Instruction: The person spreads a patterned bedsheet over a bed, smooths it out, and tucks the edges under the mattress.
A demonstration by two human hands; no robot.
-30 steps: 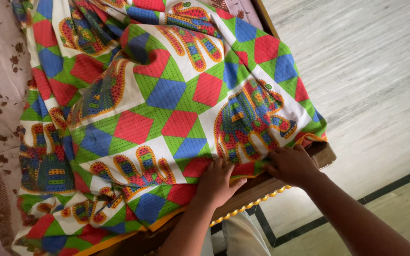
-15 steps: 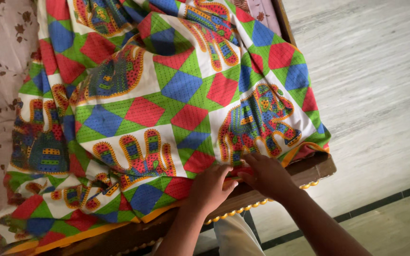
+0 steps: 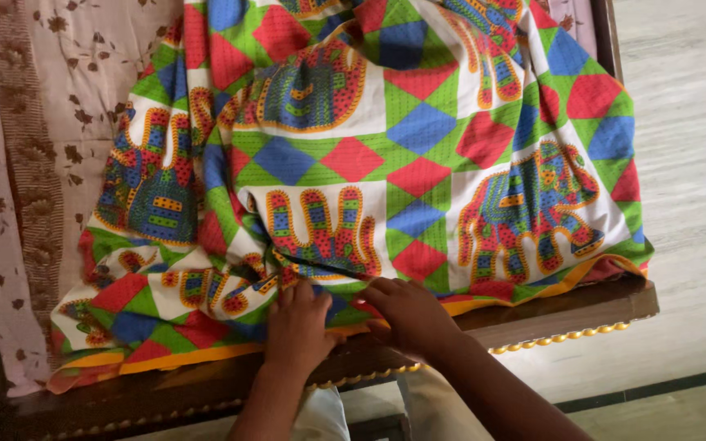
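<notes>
Cotton quilt (image 3: 386, 155): spread over the bed's near side, left part rumpled.
Left hand (image 3: 300, 327): yours, flat, pressing the yellow hem.
Right hand (image 3: 408, 314): flat beside it.
Progress: right side smooth; left folds remain.
Bed frame (image 3: 565, 310): wooden, below the hem.

The bright patchwork cotton blanket with elephant prints (image 3: 386, 147) lies on the brown wooden bed frame (image 3: 565, 309). The beige flowered bedsheet (image 3: 10, 163) lies left. Both hands (image 3: 300, 322) (image 3: 406, 314) rest on the blanket's near edge.

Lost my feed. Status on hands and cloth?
Left hand flat on quilt at its orange hem. Right hand beside it, fingers on same hem. Quilt bunched on bed, edge at wooden frame. Nothing blocking.
</notes>
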